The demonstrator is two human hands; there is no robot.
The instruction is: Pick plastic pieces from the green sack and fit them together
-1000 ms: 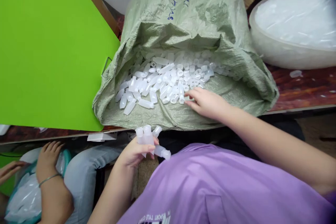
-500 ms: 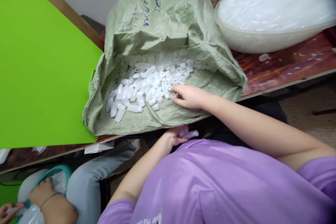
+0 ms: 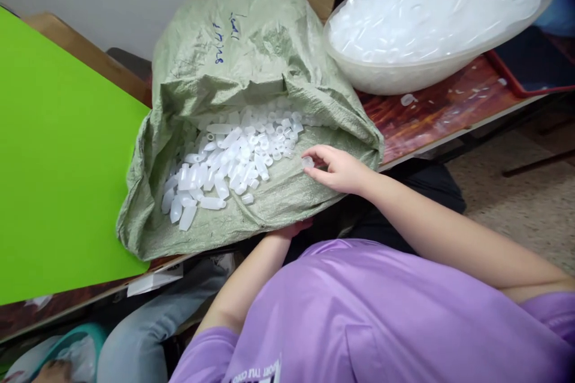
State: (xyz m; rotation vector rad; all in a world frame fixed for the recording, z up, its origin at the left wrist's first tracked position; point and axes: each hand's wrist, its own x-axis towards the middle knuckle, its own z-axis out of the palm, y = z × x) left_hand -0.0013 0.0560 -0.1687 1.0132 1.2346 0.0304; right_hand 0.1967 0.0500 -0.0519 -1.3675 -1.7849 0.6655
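Observation:
My right hand pinches a small clear, round plastic piece between thumb and fingertips, just above the spread mouth of a pale green woven sack. Left of that hand, a heap of translucent white plastic pieces, some short and ring-like, others longer and tapered, lies inside the sack's opening. Below the sack's front edge is my left hand. Its fingers are hidden under the sack, and whatever it holds is out of sight.
A large bowl heaped with translucent pieces stands on the reddish table at right, near a dark red-edged tray. A bright green panel fills the left. At lower left, a co-worker's hand is in a teal basin.
My right hand has drawn back from the heap with the clear round piece in its fingers. My left hand, which showed translucent pieces before, has slipped beneath the sack's edge. The view has shifted.

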